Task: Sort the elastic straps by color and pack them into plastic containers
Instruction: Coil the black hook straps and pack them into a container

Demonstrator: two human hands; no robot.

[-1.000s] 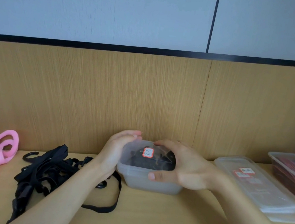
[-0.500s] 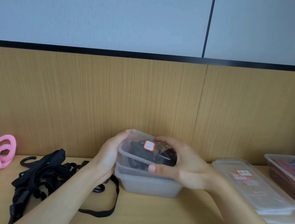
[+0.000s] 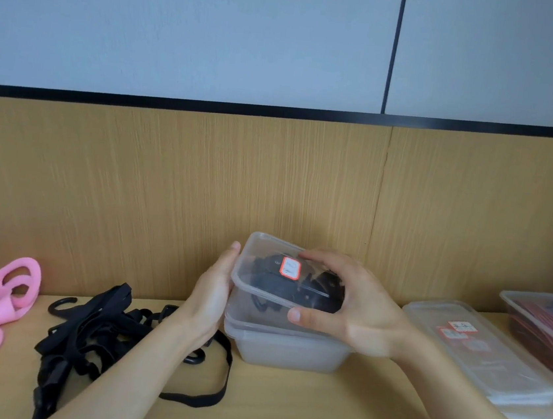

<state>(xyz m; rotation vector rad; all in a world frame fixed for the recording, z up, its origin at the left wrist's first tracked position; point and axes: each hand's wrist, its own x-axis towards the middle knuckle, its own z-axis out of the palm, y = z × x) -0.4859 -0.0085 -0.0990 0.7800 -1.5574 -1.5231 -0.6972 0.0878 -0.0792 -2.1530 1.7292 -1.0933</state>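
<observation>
Head cam: top tub (image 3: 258, 262) of black straps (image 3: 273, 282) just tilted up off the bottom tub (image 3: 290, 350), right hand (image 3: 356, 311) wrapped round it, left hand (image 3: 212, 295) flat on its side. Guess that frees an empty one for packing. More loose straps (image 3: 96, 330) lie on the wooden desk (image 3: 313, 417), panelled wall (image 3: 166, 196) behind.

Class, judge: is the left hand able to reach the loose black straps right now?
Likely yes: the black straps lie unobstructed beside the left hand, though it is pressing the upper container.
</observation>
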